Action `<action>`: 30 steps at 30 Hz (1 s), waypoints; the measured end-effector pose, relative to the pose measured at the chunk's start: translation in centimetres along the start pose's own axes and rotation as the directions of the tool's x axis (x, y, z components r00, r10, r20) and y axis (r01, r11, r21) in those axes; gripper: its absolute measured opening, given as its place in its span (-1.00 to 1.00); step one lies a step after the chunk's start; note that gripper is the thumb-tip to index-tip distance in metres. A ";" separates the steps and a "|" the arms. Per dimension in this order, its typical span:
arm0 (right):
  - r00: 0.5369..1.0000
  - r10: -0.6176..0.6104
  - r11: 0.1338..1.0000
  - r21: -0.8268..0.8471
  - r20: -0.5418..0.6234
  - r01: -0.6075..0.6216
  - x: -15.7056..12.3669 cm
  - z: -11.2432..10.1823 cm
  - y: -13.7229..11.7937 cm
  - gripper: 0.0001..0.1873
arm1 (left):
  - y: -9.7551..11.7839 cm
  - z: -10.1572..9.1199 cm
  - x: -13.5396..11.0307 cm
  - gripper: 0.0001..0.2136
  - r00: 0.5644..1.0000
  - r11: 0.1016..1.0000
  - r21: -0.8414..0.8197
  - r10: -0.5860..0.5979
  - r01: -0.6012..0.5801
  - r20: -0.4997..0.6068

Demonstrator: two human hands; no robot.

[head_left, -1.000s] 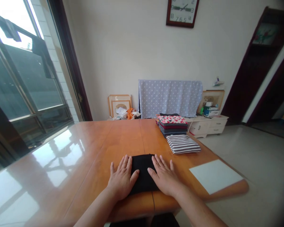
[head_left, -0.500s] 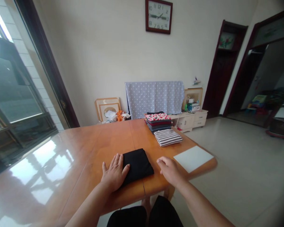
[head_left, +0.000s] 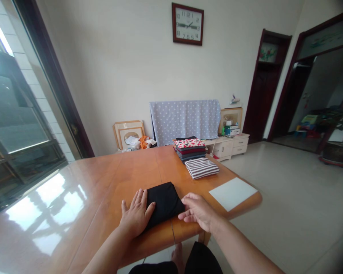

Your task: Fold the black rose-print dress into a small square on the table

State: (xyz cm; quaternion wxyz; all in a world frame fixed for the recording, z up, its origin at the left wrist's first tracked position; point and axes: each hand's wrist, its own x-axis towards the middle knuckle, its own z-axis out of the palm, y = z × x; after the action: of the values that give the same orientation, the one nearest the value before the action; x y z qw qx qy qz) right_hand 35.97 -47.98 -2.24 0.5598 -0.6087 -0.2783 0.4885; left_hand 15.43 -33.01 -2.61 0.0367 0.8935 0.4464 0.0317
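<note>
In the head view, the person's left hand (head_left: 137, 214) is pressing flat and open on the left side of a folded black garment (head_left: 162, 203), fingers spread, not closing on anything. The right hand (head_left: 198, 211) is resting loosely open at the garment's lower right corner, its fingertips (head_left: 183, 215) at the fabric's edge, with no real grip. The garment is sitting near the front edge of a glossy orange-brown wooden table (head_left: 108, 179), with a thin seam running just beside it and polished wood reaching away on the left. Farther up the table, a striped folded shirt (head_left: 201, 168) is lying just in front of a stack of folded clothes (head_left: 189, 149), and a smooth white board (head_left: 233, 193) is sitting near the right edge. Beyond the table, a polka-dot cloth (head_left: 184, 121) is hanging below a wall clock (head_left: 188, 24) — its numerals 1 to 12 are readable.
</note>
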 end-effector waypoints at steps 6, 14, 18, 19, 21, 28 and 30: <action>0.981 -0.149 0.949 -0.295 -0.124 0.107 0.4 0.3 0.8 -0.83 | 0.2 -0.2 0.0 -0.29 1.000 1.000 0.001 -0.014 0.014 0.015; 0.991 -0.095 0.908 -0.416 -0.094 0.047 0.5 -0.5 0.4 -0.86 | 0.2 -0.3 0.0 -0.28 1.000 1.000 0.017 -0.020 0.019 0.017; 0.984 -0.153 0.919 -0.379 -0.091 0.108 1.4 -0.9 -0.5 -0.91 | 0.1 -0.2 0.1 -0.28 1.000 1.000 0.016 -0.017 0.017 0.014; 0.981 -0.165 0.923 -0.366 -0.097 0.119 1.8 -0.9 -0.8 -0.90 | 0.1 -0.2 0.1 -0.28 1.000 1.000 0.015 -0.017 0.017 0.011; 0.982 -0.156 0.931 -0.347 -0.103 0.111 2.9 -0.7 -1.4 -0.88 | 0.2 -0.2 0.0 -0.29 1.000 1.000 0.013 -0.016 0.015 0.006; 1.000 -0.022 0.949 -0.315 -0.016 0.016 6.4 0.4 -2.8 -0.79 | 0.1 -0.2 0.0 -0.30 1.000 1.000 -0.004 -0.002 0.002 -0.006; 1.000 0.002 0.958 -0.286 0.014 0.002 6.9 0.5 -2.9 -0.81 | 0.1 -0.1 0.0 -0.30 1.000 1.000 -0.005 -0.002 0.002 -0.011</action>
State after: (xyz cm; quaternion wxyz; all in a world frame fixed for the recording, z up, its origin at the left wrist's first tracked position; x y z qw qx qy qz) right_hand 38.62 -41.00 -1.39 0.4640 -0.6797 -0.3498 0.4476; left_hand 15.54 -33.06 -2.47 0.0367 0.8928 0.4475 0.0377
